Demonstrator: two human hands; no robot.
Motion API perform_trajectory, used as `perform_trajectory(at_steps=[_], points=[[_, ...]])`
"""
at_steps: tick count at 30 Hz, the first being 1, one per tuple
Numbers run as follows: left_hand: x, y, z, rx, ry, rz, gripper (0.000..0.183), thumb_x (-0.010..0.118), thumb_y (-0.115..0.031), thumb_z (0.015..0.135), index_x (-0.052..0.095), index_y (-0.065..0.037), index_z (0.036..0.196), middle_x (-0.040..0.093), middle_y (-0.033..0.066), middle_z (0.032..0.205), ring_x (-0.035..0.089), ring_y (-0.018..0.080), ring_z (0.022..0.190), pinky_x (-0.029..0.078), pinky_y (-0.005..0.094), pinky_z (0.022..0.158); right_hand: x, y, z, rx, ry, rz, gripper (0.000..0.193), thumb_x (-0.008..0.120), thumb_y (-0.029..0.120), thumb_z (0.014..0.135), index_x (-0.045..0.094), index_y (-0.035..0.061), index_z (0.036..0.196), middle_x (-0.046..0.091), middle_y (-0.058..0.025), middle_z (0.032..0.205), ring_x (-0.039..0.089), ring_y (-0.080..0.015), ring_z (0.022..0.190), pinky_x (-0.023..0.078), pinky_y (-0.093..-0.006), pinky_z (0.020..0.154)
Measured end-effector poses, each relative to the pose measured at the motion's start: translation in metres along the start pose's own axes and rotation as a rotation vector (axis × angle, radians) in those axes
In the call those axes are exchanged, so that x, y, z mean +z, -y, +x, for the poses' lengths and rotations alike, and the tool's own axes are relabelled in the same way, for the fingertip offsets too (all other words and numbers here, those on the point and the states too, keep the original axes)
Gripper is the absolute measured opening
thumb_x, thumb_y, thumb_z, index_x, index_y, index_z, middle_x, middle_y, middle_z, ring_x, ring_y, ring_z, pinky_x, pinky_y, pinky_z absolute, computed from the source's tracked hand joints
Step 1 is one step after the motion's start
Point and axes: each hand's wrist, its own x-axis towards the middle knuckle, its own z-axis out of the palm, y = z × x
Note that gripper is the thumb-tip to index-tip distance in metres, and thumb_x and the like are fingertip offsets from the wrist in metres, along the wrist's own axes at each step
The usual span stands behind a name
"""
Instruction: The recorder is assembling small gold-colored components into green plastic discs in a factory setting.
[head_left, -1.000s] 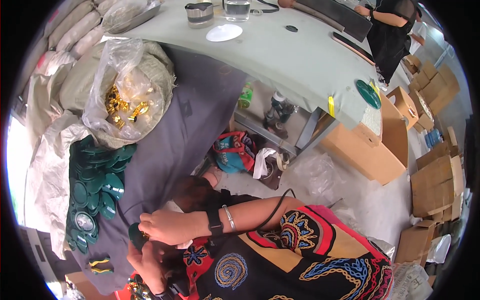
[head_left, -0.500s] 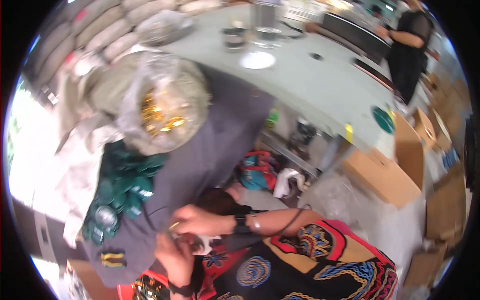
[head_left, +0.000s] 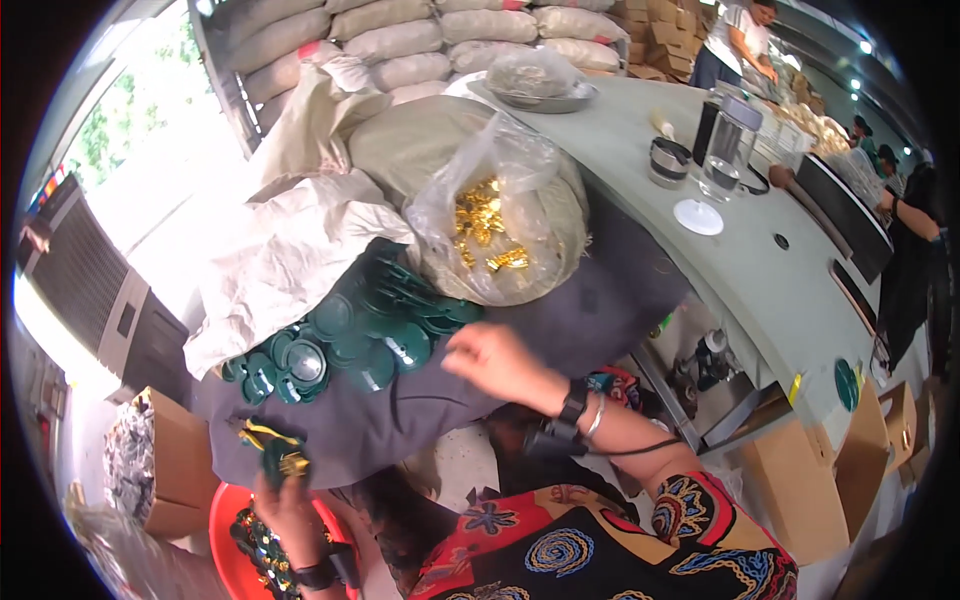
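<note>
My left hand (head_left: 288,508) is closed on a dark green piece with a gold fitting (head_left: 293,464), above the rim of a red basin (head_left: 222,535). The basin holds several green and gold pieces. Just beyond that hand, a yellow-handled tool (head_left: 258,430) lies on the grey cloth. My right hand (head_left: 500,366) is slightly smeared, its fingers loosely bent and apart, with nothing seen in them. It hovers beside a pile of dark green round plastic pieces (head_left: 330,340). Behind it sits a clear plastic bag (head_left: 535,215) holding shiny gold pieces (head_left: 480,215).
A pale green table (head_left: 770,270) runs along the right, with a water bottle (head_left: 728,150) and a dark jar (head_left: 670,160). Cardboard boxes (head_left: 800,480) stand below it. Stacked sacks (head_left: 405,40) line the back. At the far right back, a person (head_left: 735,45) stands.
My hands were together near my lap and have parted. The left moved toward the red basin with the green piece; the right moved toward the green pile. The view has swung left.
</note>
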Motion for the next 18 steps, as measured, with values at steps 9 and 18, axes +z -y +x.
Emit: perform_trajectory(at_steps=[9, 18], points=[[-0.215, 0.099, 0.017, -0.393, -0.464, 0.464, 0.035, 0.055, -0.003, 0.077, 0.054, 0.004, 0.111, 0.065, 0.0159, 0.09, 0.064, 0.0182, 0.073, 0.051, 0.0275, 0.059, -0.054, -0.107, 0.088, 0.034, -0.154, -0.62, 0.024, 0.057, 0.011, 0.08, 0.062, -0.0004, 0.101, 0.063, -0.0247, 0.089, 0.06, -0.0411, 0.087, 0.048, -0.0463, 0.074], [-0.064, 0.037, 0.038, 0.135, -0.2, 0.639, 0.028, 0.06, -0.005, 0.073, 0.064, 0.001, 0.1, 0.062, 0.017, 0.083, 0.063, 0.0298, 0.076, 0.05, 0.0367, 0.067, -0.026, -0.136, 0.1, 0.011, -0.167, -0.811, 0.01, 0.054, 0.003, 0.076, 0.062, 0.0024, 0.082, 0.061, -0.0244, 0.077, 0.059, -0.0417, 0.077, 0.047, -0.0472, 0.067]])
